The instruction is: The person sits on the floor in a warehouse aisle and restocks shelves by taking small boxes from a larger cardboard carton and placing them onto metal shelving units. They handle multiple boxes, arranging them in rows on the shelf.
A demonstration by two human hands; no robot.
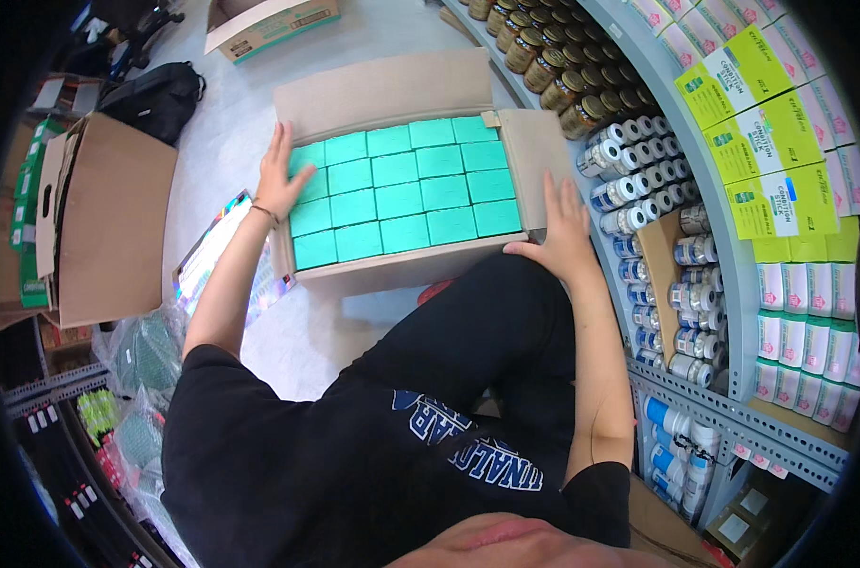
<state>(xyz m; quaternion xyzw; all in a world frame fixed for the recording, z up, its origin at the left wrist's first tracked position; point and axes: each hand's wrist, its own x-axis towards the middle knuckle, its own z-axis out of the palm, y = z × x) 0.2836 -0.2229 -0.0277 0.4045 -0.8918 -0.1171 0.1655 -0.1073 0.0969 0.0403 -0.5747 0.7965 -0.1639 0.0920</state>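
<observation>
In front of me is a cardboard carton (pixel 382 281) with its flaps folded out. Rows of small green boxes (pixel 398 199) fill it, packed side by side. My left hand (pixel 280 180) rests at the carton's left side, fingers spread, the thumb reaching over the green boxes near that edge. At the right side, my right hand (pixel 564 237) lies against the folded-out right flap (pixel 529 142), its fingers stretched and the thumb pointing toward the carton's near right corner. Neither hand is closed around anything.
Metal shelves (pixel 742 398) on the right hold jars (pixel 543 71), white-lidded bottles (pixel 629 189) and yellow-green boxes (pixel 780 199). A large brown carton (pixel 117 218) stands at left, near a black bag (pixel 160 99). Another carton (pixel 269 28) sits at the far side. A shiny printed sheet (pixel 217 251) lies on the floor.
</observation>
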